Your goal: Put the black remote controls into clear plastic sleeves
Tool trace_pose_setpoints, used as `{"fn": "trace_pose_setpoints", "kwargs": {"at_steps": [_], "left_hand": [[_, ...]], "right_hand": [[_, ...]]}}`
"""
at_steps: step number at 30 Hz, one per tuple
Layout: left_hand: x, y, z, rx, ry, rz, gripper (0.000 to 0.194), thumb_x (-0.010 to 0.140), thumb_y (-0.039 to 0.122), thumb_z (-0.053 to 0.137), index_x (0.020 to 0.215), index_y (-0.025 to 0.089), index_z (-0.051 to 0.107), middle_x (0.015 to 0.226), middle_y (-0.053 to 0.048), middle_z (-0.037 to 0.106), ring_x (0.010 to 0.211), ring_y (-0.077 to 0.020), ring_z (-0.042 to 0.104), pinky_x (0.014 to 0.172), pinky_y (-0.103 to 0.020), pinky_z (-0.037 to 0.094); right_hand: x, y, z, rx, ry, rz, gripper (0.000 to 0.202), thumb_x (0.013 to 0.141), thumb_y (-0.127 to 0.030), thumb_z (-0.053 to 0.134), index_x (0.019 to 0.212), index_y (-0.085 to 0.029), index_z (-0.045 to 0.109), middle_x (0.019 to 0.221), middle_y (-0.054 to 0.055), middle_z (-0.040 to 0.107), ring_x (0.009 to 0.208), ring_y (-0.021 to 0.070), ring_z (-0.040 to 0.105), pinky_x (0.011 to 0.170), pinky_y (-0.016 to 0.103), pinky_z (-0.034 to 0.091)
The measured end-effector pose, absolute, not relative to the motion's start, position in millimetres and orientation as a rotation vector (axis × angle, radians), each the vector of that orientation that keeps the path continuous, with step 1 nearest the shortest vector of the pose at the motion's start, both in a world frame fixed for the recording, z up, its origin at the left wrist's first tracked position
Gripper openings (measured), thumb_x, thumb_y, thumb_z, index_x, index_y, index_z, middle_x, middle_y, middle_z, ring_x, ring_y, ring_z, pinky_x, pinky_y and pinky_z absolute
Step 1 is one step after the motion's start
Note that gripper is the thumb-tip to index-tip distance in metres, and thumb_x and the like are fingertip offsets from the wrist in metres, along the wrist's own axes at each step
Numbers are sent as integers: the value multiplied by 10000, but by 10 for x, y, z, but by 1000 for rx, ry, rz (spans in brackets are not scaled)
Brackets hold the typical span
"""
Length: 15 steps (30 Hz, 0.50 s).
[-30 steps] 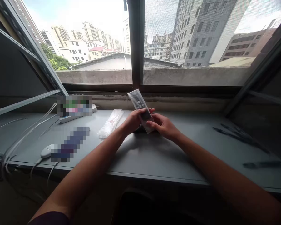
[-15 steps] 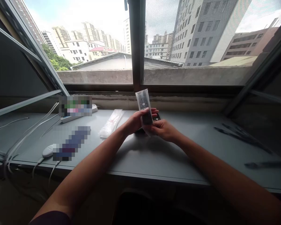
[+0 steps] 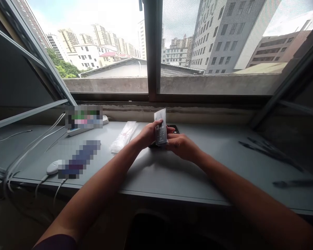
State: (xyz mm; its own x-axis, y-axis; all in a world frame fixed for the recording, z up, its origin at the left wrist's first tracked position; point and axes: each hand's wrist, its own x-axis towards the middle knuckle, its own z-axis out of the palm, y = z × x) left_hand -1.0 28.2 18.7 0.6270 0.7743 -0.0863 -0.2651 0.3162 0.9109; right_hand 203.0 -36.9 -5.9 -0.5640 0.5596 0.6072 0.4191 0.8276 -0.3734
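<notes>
Left hand (image 3: 148, 134) pinches 1 slim grey plastic-sleeved bar (image 3: 161, 134); right hand (image 3: 183, 146), grip unclear, meets its 5 o'clock corner; light edge pressure should steady it.

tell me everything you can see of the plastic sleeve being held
The plastic sleeve is clear, narrow and shiny, around what looks like a remote control; faint pale marks show, but glare hides most detail. It is held nearly upright over the grey table. The left hand grips it, thumb in front; the right hand is at its lower end, contact unclear.
</notes>
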Motion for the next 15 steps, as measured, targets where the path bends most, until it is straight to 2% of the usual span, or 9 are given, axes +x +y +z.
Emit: {"fn": "trace_pose_setpoints", "kwargs": {"at_steps": [3,5,7,11,15], "left_hand": [[-9,266,189,1054,485,619,548,1064,582,571,1136,93,808,1040,-204,830,944,-313,803,819,-362,622],[-10,251,194,1048,424,586,517,1071,578,580,1113,109,795,1008,-174,822,907,-283,793,818,-351,616],[-12,224,209,1038,380,576,468,1067,566,616,1088,126,774,969,-137,806,850,-252,779,809,-348,616],[-20,143,269,1037,331,521,429,1067,550,646,1108,132,736,989,-124,785,863,-242,774,853,-378,627],[-16,74,332,1037,328,471,478,1080,592,602,1175,139,720,1042,-162,797,947,-286,793,926,-467,637]], "right_hand": [[2091,-345,-58,-751,-2239,35,249,1046,-165,661,858,-229,812,1006,54,816,947,218,749,783,294,551],[2110,-349,-38,-747,-2223,-55,261,1038,-132,661,851,-240,807,1028,50,824,1102,248,746,844,306,562],[2115,-368,-5,-752,-2208,-115,282,1036,-108,657,839,-247,802,1046,45,827,1162,253,724,866,311,561],[2121,-421,72,-786,-2181,-219,312,1041,-116,668,773,-239,772,904,38,781,896,205,669,724,295,515],[2148,-444,114,-802,-2170,-303,377,1085,-169,628,731,-235,742,824,53,728,874,214,628,725,314,508]]}}
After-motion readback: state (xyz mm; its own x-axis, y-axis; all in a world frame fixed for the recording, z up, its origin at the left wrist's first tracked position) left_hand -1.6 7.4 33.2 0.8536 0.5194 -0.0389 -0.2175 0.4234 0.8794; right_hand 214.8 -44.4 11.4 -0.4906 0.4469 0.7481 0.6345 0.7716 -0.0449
